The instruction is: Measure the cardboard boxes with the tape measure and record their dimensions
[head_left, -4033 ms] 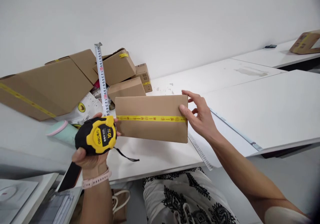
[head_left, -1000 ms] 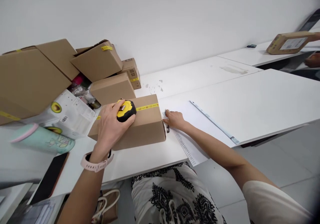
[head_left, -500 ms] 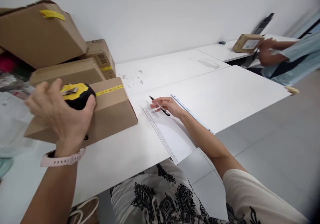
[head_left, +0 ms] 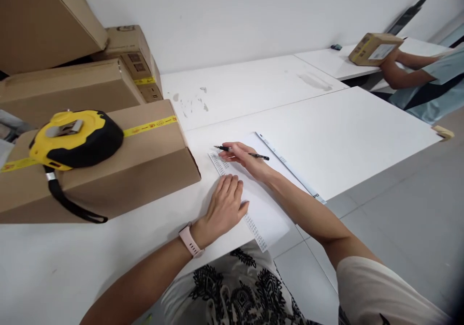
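My right hand (head_left: 246, 159) holds a black pen (head_left: 259, 156) above the upper part of a spiral notebook (head_left: 270, 218); the tip points left, off the page. Flat across the notebook's coil edge lies my left hand (head_left: 225, 203), palm down and holding nothing, with a pink watch band on its wrist. To the left, a yellow and black tape measure (head_left: 78, 139) rests on a taped cardboard box (head_left: 145, 117), its black wrist strap hanging down the front side. A blue-edged strip (head_left: 290, 168) shows along the notebook's right side.
More cardboard boxes (head_left: 65, 85) are stacked at the back left against the wall. The white table (head_left: 326, 126) runs off to the right. At the far right another person's hands hold a small cardboard box (head_left: 375, 49).
My left hand has let go of the tape measure, leaving it on the box, and moved right onto the notebook. The pen in my right hand has tilted flatter. The view has shifted slightly.
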Demonstrator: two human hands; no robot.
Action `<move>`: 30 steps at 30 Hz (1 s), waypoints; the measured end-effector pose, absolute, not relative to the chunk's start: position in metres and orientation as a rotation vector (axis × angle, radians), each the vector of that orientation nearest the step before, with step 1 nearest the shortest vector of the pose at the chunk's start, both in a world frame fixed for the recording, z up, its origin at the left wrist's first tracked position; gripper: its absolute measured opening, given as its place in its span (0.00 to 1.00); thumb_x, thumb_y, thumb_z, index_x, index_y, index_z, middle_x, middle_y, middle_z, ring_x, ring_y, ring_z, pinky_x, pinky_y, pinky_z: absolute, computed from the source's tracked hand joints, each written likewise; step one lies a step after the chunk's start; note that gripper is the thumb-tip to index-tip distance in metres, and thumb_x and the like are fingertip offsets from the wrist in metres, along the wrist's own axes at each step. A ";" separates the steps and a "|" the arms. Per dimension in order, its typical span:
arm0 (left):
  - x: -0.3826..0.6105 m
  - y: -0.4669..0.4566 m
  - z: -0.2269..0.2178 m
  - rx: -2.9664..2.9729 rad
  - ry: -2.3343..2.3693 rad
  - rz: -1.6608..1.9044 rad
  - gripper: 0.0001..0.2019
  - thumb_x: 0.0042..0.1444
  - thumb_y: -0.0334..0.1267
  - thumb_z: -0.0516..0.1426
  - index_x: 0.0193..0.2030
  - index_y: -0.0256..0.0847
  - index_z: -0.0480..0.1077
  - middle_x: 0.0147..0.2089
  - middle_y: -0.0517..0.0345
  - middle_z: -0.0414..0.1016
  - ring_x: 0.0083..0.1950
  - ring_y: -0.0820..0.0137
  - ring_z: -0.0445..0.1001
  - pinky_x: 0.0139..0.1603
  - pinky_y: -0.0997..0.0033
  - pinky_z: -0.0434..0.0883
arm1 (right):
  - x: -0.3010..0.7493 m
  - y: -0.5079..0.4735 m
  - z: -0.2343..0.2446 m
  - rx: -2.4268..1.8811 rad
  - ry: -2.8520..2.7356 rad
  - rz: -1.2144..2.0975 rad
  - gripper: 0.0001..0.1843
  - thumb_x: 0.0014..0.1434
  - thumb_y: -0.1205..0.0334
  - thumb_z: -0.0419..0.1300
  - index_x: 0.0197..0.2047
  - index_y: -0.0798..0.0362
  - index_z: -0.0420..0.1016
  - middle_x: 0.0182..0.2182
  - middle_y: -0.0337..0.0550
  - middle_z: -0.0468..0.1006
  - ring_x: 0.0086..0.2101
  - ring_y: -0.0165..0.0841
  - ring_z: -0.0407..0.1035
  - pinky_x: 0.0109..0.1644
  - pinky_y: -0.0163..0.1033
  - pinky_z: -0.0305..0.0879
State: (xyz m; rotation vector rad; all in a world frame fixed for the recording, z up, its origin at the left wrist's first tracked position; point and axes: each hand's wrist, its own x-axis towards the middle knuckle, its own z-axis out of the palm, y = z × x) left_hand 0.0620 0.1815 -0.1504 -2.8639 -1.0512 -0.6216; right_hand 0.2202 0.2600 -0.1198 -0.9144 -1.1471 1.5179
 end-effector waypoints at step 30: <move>0.059 0.176 -0.143 -2.871 -1.187 -0.460 0.26 0.65 0.48 0.55 0.61 0.28 0.66 0.63 0.27 0.68 0.69 0.43 0.62 0.73 0.39 0.52 | 0.212 0.245 -0.138 -1.381 -1.555 0.974 0.09 0.57 0.62 0.58 0.29 0.48 0.60 0.19 0.29 0.62 0.21 0.28 0.58 0.25 0.36 0.54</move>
